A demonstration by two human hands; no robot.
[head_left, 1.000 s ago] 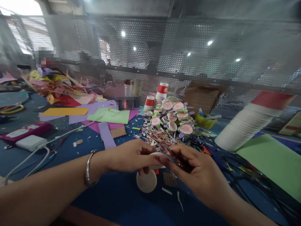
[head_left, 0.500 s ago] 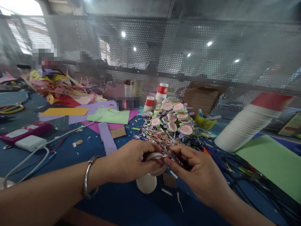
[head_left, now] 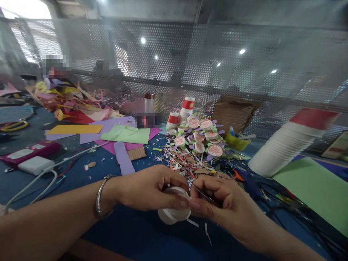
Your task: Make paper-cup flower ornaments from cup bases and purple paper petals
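Observation:
My left hand [head_left: 146, 192] is closed around a white paper cup piece [head_left: 175, 214], its thumb across the front. My right hand [head_left: 231, 206] is closed on scissors [head_left: 202, 194], whose dark metal shows only in part between the fingers. Its thumb and fingertips meet the cup piece's right edge, close to my left thumb. Under the held piece a pale round disc [head_left: 165, 218] lies on the blue table, partly covered. Thin white paper strips [head_left: 208, 233] are beside it.
Beyond my hands, round red-printed paper pieces [head_left: 199, 136] sit piled over scraps. A stack of paper cups [head_left: 290, 145] leans at right by green paper [head_left: 312, 192]. Coloured sheets [head_left: 127, 134], a white cable [head_left: 56, 177] and a purple box [head_left: 35, 150] are at left.
Both hands have come slightly lower and closer together. The held cup piece has moved down over the pale disc, and the scissors are more hidden behind my right fingers.

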